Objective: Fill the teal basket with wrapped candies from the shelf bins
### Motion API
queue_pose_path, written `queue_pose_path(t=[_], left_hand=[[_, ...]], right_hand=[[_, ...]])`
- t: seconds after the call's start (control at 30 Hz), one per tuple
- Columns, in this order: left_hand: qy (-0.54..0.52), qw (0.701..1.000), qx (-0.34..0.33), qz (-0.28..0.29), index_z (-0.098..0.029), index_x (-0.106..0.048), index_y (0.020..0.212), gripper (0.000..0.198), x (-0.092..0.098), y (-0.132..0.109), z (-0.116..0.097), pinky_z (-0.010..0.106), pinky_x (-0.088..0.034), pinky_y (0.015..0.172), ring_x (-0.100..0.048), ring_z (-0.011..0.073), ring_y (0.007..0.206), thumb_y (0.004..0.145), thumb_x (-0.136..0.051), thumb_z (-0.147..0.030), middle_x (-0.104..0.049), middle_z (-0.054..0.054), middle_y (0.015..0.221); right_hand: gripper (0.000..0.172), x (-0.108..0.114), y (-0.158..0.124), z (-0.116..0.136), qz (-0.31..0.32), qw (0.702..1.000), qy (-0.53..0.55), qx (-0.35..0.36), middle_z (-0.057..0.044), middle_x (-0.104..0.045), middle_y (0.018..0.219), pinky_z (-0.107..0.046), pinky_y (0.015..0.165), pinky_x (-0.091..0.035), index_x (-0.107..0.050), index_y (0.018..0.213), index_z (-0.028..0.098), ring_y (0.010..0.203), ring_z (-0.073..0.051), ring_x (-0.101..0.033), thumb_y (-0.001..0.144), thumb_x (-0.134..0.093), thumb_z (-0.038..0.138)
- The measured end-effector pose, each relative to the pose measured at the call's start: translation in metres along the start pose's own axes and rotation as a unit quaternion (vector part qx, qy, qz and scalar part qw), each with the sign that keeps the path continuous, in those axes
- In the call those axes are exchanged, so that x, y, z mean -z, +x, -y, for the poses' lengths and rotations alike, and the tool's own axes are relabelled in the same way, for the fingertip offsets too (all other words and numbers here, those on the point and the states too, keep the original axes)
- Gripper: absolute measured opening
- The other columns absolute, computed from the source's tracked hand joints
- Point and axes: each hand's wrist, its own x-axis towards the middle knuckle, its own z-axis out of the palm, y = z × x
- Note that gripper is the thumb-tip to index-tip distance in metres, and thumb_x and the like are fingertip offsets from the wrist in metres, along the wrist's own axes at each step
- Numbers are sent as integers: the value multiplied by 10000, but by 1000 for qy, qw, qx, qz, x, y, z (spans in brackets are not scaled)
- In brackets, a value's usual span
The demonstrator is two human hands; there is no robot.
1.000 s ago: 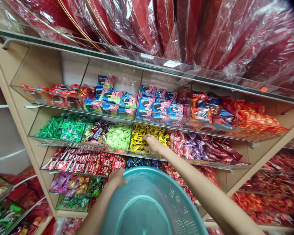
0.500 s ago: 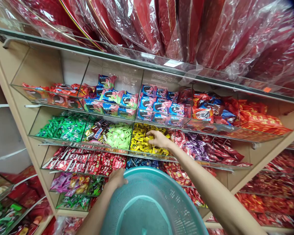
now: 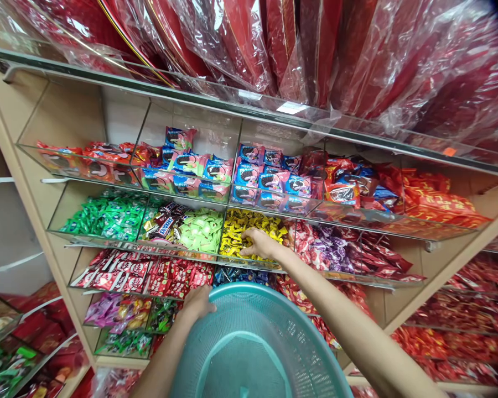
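Your left hand [image 3: 200, 303] has its fingers closed over the rim of the teal basket [image 3: 243, 365], which is near you, below the yellow candies [image 3: 235, 224]. Your right hand [image 3: 260, 243] is among those candies — its thumb and forefinger parted, yellow wrappers showing between them. The candies lie in a clear-fronted compartment [image 3: 249, 262], between pale green candies [image 3: 202, 228] and red-and-white ones [image 3: 304, 243].

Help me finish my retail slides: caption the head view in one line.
Right hand at yellow-wrapped sweets, left hand holding a teal basket by its rim before stocked candy shelves.
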Motion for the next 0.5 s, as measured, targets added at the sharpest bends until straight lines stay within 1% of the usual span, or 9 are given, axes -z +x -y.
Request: queue_pose_path(t=[0.1,0.3,0.5], left_hand=[[-4,1000,1,-2,-224,-579,969,406,-1,0,1,313,-413,774,-542,266,998,589,-617,-362,-633,67,1001],[-6,1000,2,-1,-226,-579,967,400,-1,1,0,314,-413,767,-549,266,986,594,-616,-365,-635,66,993],[0,1000,0,3,-222,-585,948,384,2,0,-1,312,-421,740,-561,269,958,591,-615,-360,-641,69,977]], right_hand=[[401,-4,3,1,8,999,-36,-1,-103,-542,947,-263,731,-382,-581,973,125,871,-201,-507,609,-681,260],[294,-6,5,-7,2,996,-83,-8,-101,-553,950,-251,755,-368,-563,967,135,903,-190,-509,687,-589,223],[264,-11,4,0,-12,993,-108,-38,-123,-572,953,-262,696,-369,-555,916,139,865,-205,-539,718,-574,312]])
